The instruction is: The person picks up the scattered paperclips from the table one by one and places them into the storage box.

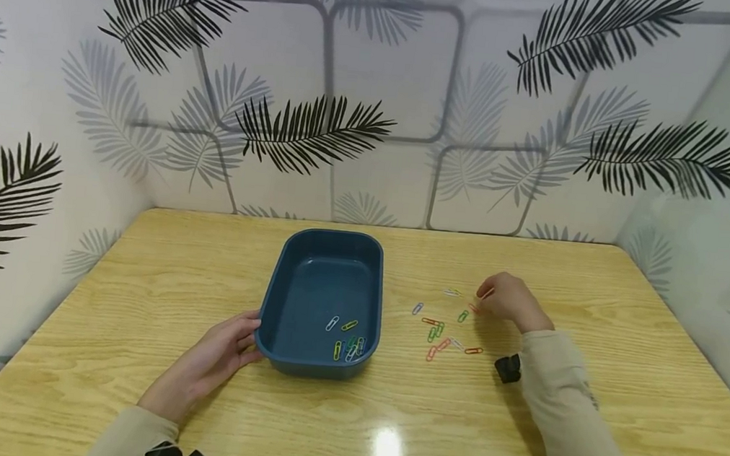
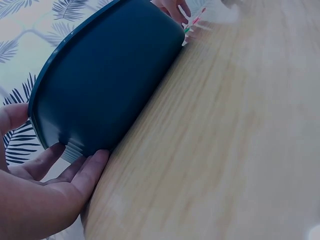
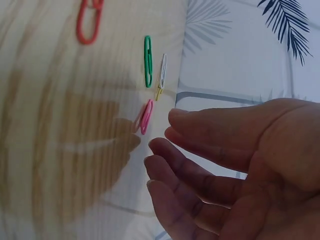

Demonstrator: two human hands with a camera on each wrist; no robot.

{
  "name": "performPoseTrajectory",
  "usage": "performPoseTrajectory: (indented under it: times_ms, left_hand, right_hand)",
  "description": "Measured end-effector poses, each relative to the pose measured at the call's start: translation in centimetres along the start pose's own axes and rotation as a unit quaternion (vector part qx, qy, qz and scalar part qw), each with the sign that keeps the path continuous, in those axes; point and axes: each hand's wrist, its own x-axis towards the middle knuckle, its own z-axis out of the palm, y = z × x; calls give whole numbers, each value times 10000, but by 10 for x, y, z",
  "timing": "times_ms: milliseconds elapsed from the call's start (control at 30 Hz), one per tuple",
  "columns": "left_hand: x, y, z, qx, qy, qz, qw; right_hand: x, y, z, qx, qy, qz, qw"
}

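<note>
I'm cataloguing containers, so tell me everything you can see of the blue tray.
The blue tray is a dark, rounded rectangle with raised walls and an open top; it looks like smooth plastic. It stands upright on the wooden table, long sides running front to back. White, yellow, green and dark paper clips lie inside, mostly toward the near right corner. The left hand holds its left side near the front corner, fingers against the outer wall.
</note>
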Motion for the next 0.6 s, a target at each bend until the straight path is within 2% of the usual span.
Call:
performPoseTrajectory:
  times_ms: [233, 433, 600]
  left_hand:
    - [1, -1, 0, 37, -18, -11, 10000]
    - [1, -2, -1, 65, -51, -7, 10000]
    - [1, -2, -2, 95, -68, 6, 9999]
  right_hand:
    - [3, -2, 4, -358, -50, 108, 9993]
    - [4, -4, 7, -325, -70, 267, 9991]
    - [6, -1, 6, -195, -155, 169, 9995]
